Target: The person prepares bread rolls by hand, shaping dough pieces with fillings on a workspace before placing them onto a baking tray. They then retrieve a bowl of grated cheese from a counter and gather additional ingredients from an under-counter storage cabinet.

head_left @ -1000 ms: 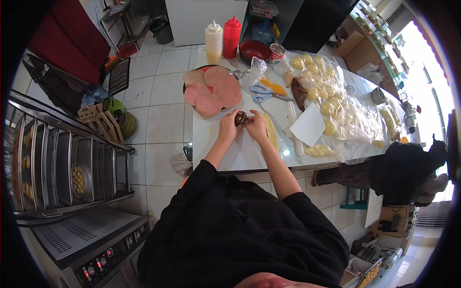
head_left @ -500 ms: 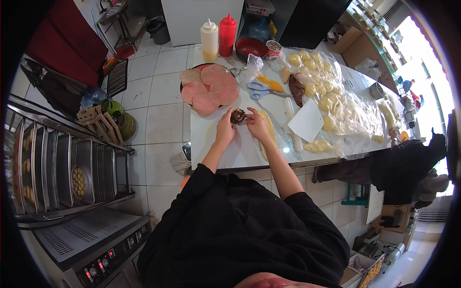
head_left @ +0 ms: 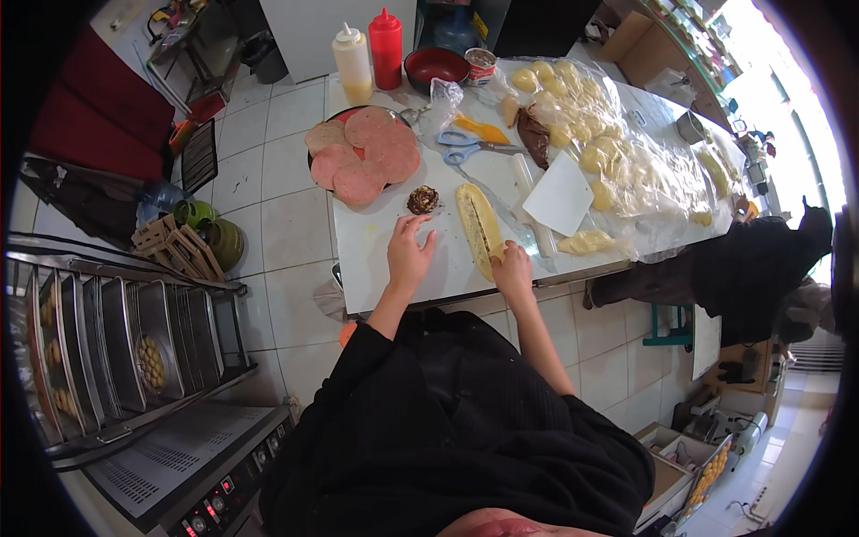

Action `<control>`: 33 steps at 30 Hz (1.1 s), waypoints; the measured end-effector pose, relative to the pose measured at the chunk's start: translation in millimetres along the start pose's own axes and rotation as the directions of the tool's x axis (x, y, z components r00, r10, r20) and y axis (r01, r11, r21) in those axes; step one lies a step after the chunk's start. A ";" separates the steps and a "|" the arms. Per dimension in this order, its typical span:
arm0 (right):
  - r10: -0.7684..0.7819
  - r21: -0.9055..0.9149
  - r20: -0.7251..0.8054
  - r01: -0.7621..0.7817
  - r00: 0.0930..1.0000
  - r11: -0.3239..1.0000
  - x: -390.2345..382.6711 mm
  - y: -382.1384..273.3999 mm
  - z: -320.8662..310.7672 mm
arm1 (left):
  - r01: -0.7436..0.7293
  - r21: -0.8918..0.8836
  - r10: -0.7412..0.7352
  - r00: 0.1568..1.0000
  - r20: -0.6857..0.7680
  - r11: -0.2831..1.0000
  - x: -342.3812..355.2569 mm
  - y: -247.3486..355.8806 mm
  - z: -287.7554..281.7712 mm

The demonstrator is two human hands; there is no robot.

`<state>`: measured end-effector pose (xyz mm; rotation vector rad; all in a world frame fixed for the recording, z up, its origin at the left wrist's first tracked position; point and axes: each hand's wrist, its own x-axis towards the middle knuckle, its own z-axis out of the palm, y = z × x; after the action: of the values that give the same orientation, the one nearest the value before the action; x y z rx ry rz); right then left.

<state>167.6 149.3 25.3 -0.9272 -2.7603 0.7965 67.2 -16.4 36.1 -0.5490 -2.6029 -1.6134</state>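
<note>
— Starting with the head view, the only one: left hand (head_left: pixel 409 255)?
— Spread, with thumb well away from the fingers, just on the near side of a dark, speckled ball (head_left: pixel 423 200). Impossible to tell about contact at the fingertips.
— And the ball?
— Lying on the white tabletop (head_left: pixel 380 268), between left hand and plate (head_left: pixel 360 153), near both.
— Right hand (head_left: pixel 513 268), then?
— At the near end of a long, pale strip of dough (head_left: pixel 479 228), with thumb and fingertips drawn together, pinching the edge. Too small to tell how firmly.
— And the strip?
— Flat on the tabletop, to the right of the ball and apart from it, slightly slanted, with a dark line running lengthwise.
— Round about?
— On the plate, overlapping round pink slices (head_left: pixel 391 150). Beyond the strip, blue-handled scissors (head_left: pixel 483 145) and a brown-filled bag (head_left: pixel 533 136). Further right, a white square sheet (head_left: pixel 557 194) partly over a pale rod (head_left: pixel 542 235), then dough balls (head_left: pixel 601 154) under clear plastic (head_left: pixel 658 192). Along the far edge, a pale squeeze bottle (head_left: pixel 352 64), a red one (head_left: pixel 386 51) and a dark red bowl (head_left: pixel 437 64).
</note>
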 end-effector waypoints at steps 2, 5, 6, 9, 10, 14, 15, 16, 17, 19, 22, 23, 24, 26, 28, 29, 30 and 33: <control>0.039 -0.014 0.023 -0.039 0.999 0.999 2.2 -6.6 -0.5 | -0.035 0.016 0.035 0.999 0.027 0.999 -1.3 -0.6 7.2; 0.062 -0.019 0.025 -0.062 0.998 0.998 3.0 -8.5 1.3 | -0.082 0.024 0.080 0.994 0.072 0.996 -2.9 -1.4 17.6; 0.047 -0.011 0.006 -0.047 0.999 0.999 3.2 -7.2 1.2 | -0.092 0.018 0.090 0.992 0.089 0.996 -2.9 1.4 20.2; 0.049 0.067 0.068 -0.053 0.997 0.996 10.4 7.6 9.0 | -0.009 -0.048 0.015 0.991 0.130 0.999 -4.9 10.4 28.9; 0.055 0.066 0.065 -0.059 0.996 0.996 15.4 13.4 6.3 | -0.010 -0.050 0.017 0.991 0.136 0.999 -6.4 11.9 32.0; 0.114 0.608 0.462 -0.408 0.879 0.681 28.3 26.5 -14.4 | 0.099 -0.102 -0.063 0.950 0.306 0.990 -10.7 13.0 41.7; 0.045 0.778 0.517 -0.491 0.855 0.392 28.0 27.6 -19.7 | 0.161 -0.112 -0.103 0.910 0.403 0.981 -12.3 12.8 46.0; 0.018 0.822 0.503 -0.485 0.864 0.299 27.5 28.8 -22.2 | 0.345 -0.180 -0.197 0.813 0.548 0.921 -10.7 13.1 51.9; 0.017 0.822 0.504 -0.485 0.864 0.299 25.7 27.4 -22.3 | 0.345 -0.180 -0.198 0.813 0.547 0.921 -11.7 14.3 58.3; -0.060 0.882 0.471 -0.468 0.880 0.057 20.3 25.3 -22.9 | 0.831 -0.397 -0.301 0.522 0.798 0.390 -9.8 32.3 65.3; -0.005 0.919 0.359 -0.353 0.933 0.176 7.6 17.3 -20.7 | 0.783 -0.473 -0.250 0.592 0.766 0.404 -7.3 36.5 71.3; -0.006 0.920 0.358 -0.352 0.934 0.175 6.7 16.3 -22.2 | 0.721 -0.499 -0.243 0.656 0.714 0.482 -6.8 37.8 71.9; 0.003 0.903 0.356 -0.345 0.934 0.254 5.2 14.0 -23.0 | 0.719 -0.498 -0.245 0.658 0.712 0.484 -5.5 32.2 73.2; 0.007 0.882 0.355 -0.337 0.935 0.328 2.5 10.8 -19.0 | 0.562 -0.508 -0.217 0.781 0.586 0.653 2.0 18.8 72.9; 0.119 0.733 0.158 -0.197 0.980 0.652 1.5 17.5 -9.6 | 0.525 -0.511 -0.192 0.802 0.566 0.681 12.7 27.1 68.6; 0.125 0.734 0.152 -0.197 0.980 0.650 -2.1 19.9 -3.5 | 0.485 -0.516 -0.173 0.825 0.539 0.706 18.3 31.2 65.8; 0.059 0.491 0.064 -0.082 0.996 0.867 -8.5 19.0 6.1 | 0.489 -0.507 -0.180 0.821 0.541 0.710 24.1 36.4 59.2; -0.058 0.083 -0.006 0.058 0.998 0.995 -26.7 -3.1 15.7 | 0.431 -0.513 -0.123 0.840 0.529 0.742 38.9 46.0 45.5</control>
<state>183.2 124.4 14.9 -0.8285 -2.7142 0.8918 52.2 52.6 62.8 -0.6375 -2.4754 -2.8078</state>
